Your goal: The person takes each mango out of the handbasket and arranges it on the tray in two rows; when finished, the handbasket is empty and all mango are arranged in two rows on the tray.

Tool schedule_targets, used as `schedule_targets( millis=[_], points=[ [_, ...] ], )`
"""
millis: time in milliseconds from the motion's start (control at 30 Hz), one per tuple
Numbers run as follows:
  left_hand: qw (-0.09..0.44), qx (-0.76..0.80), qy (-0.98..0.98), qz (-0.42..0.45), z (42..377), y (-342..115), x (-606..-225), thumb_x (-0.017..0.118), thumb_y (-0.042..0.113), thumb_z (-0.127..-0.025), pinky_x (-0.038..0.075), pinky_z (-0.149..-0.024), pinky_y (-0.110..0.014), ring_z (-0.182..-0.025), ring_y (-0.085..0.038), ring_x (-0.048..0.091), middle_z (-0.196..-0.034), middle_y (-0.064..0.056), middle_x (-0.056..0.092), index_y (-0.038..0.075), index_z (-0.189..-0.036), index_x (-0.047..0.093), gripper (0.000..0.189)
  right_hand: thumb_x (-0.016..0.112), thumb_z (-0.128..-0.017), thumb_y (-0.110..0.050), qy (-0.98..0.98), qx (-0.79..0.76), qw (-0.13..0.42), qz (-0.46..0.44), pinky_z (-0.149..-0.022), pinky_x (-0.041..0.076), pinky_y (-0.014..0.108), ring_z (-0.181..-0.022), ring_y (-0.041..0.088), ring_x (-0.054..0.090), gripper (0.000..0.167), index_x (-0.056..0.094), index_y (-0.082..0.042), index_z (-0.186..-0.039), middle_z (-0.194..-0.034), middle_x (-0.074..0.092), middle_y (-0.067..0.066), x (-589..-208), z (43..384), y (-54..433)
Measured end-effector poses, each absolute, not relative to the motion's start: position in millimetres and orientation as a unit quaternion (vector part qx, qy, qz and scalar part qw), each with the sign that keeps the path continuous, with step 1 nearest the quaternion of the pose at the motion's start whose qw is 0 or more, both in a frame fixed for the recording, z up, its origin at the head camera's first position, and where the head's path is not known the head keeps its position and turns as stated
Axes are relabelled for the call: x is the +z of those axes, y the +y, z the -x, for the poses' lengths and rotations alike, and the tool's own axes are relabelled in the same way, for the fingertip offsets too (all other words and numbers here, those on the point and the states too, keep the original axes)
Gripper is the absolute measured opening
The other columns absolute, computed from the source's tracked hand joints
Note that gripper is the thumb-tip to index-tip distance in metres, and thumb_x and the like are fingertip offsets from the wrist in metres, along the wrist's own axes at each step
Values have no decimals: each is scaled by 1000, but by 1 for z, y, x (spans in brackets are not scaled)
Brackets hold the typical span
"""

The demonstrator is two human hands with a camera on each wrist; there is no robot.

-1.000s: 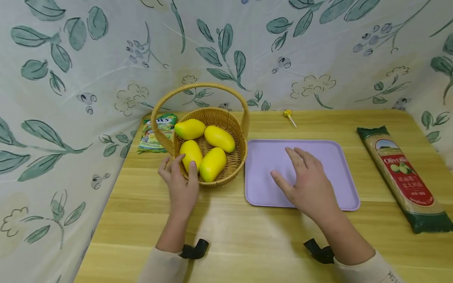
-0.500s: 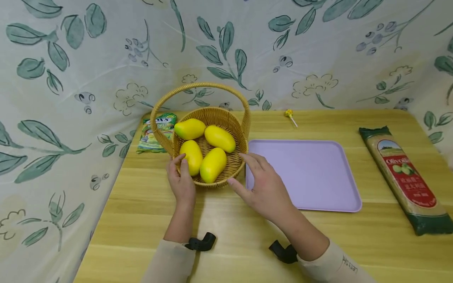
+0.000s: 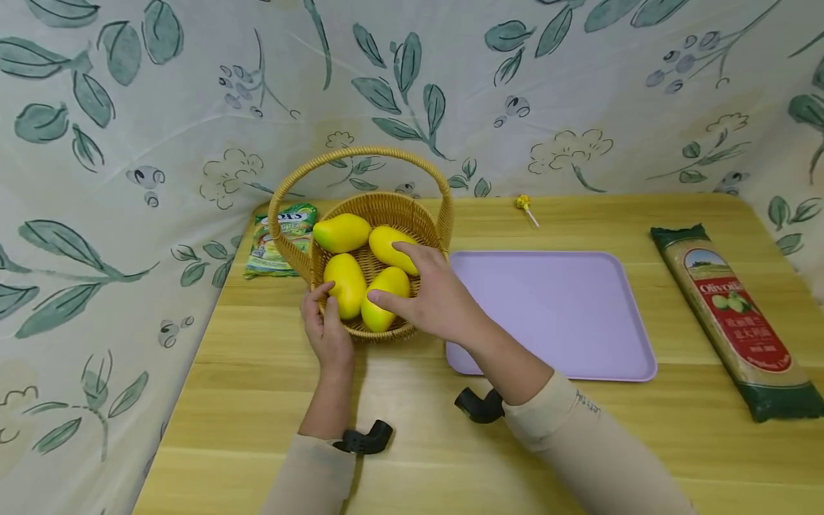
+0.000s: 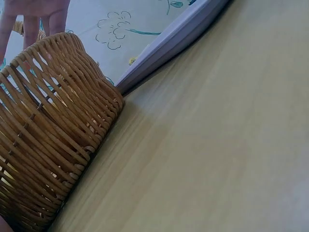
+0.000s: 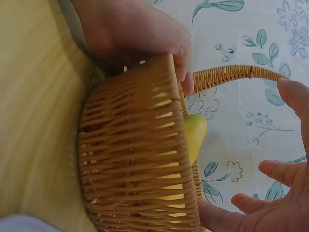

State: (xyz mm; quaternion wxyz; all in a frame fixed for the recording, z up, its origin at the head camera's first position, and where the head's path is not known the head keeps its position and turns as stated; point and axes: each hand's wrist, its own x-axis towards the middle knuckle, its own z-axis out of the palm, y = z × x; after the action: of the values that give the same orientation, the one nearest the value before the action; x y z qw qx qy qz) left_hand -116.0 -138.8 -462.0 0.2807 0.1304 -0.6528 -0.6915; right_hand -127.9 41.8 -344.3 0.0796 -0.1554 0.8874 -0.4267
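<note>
A wicker basket [image 3: 405, 207] with a tall handle holds several yellow mangoes [image 3: 385, 300]. My left hand [image 3: 331, 336] grips its near left rim; in the right wrist view the left hand's fingers [image 5: 186, 67] bend over that rim. Over the basket's right side is my right hand [image 3: 434, 297], fingers spread, thumb by the near right mango. Nothing is held in it. Part of the far right mango [image 3: 386, 243] is hidden behind its fingers. The left wrist view has the woven basket wall [image 4: 58, 125], with right-hand fingers [image 4: 31, 29] above it.
A lilac tray [image 3: 547, 368] lies right of the basket. Farther right is a long pasta packet [image 3: 734, 315]. A lollipop [image 3: 524, 207] lies near the back edge. A green candy bag [image 3: 283, 243] is partly behind the basket, and a patterned cloth [image 3: 257, 107] hangs behind the table.
My right hand has swung left from over the tray to above the basket. My left hand has shifted slightly right at the basket's rim. The mangoes stay in place.
</note>
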Motion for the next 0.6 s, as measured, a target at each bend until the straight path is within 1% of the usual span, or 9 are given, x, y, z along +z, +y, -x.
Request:
schedule_targets(
  millis=[167,300,433,600],
  points=[
    [274,-689,-661,-120,115,-140,-465,47,7,-99,12,-128,-48,-156,-32,19,-155,-19,39,-6,-117,59,25,76,-84,-59,895,-393,135,159,-113,40,61,-143,35,43,92,38,-20,-157,-163,33,16,-345,148,36],
    [261,-683,-672,-117,115,-141,-465,45,10,-101,13,-128,-49,-156,-31,18,-156,-16,36,-3,-120,59,26,78,-81,-59,900,-365,169,166,-113,41,59,-145,32,42,94,40,-18,-157,-163,33,16,-348,156,30],
    [247,-681,-680,-117,114,-143,-466,43,12,-103,13,-128,-51,-157,-30,15,-161,-14,31,0,-122,58,27,81,-79,-58,903,-347,188,169,-114,40,58,-146,33,42,97,40,-19,-157,-164,31,15,-354,159,23],
    [240,-679,-683,-118,113,-144,-465,41,14,-103,14,-128,-52,-158,-30,11,-163,-12,27,1,-123,57,28,82,-78,-57,908,-324,189,185,-117,39,56,-147,33,40,97,40,-19,-157,-163,33,15,-362,162,16]
  ],
)
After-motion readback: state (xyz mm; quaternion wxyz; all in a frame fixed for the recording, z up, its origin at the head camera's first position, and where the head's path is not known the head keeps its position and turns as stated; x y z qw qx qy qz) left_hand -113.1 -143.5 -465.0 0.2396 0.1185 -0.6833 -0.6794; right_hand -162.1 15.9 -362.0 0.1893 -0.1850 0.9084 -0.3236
